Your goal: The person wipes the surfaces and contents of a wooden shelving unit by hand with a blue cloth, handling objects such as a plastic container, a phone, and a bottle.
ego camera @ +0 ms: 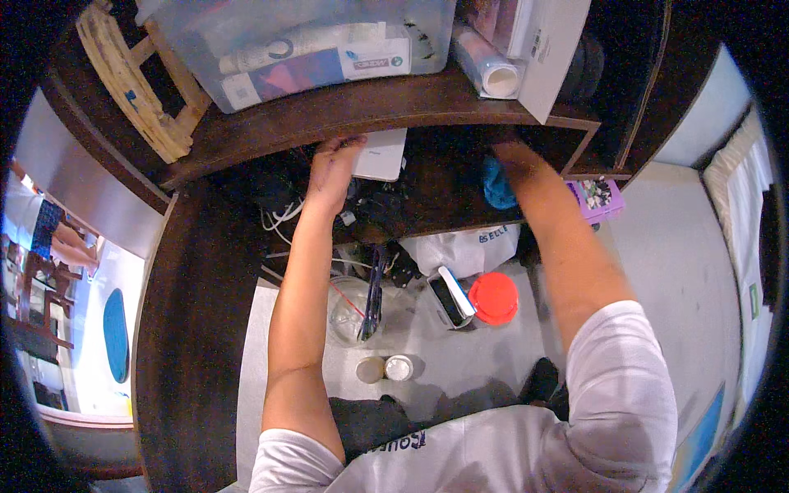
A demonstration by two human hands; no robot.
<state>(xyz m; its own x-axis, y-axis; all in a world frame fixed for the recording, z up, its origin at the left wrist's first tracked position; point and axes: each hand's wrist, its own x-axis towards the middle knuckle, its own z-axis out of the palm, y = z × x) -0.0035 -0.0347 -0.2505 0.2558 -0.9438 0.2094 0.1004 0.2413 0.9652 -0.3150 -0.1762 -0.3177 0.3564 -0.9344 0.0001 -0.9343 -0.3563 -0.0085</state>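
My left hand [333,167] is inside the dark wood shelf compartment, its fingers curled at the left edge of a flat white device [378,155] held at a tilt under the upper board. My right hand [513,151] reaches deep into the same compartment on the right. Shadow and blur hide its fingers. Against that wrist, on its left side, is a crumpled blue cloth [498,183]; whether the hand grips it cannot be made out. Below the white device lie dark cables and white cords [285,214].
A translucent plastic bin [333,55], a wooden frame [132,92] and a rolled sheet [498,79] stand on the board above. On the floor are a clear container [345,314], a red-lidded tub [494,298], an open box [453,299] and two small jars [383,369]. A person's legs [71,246] show far left.
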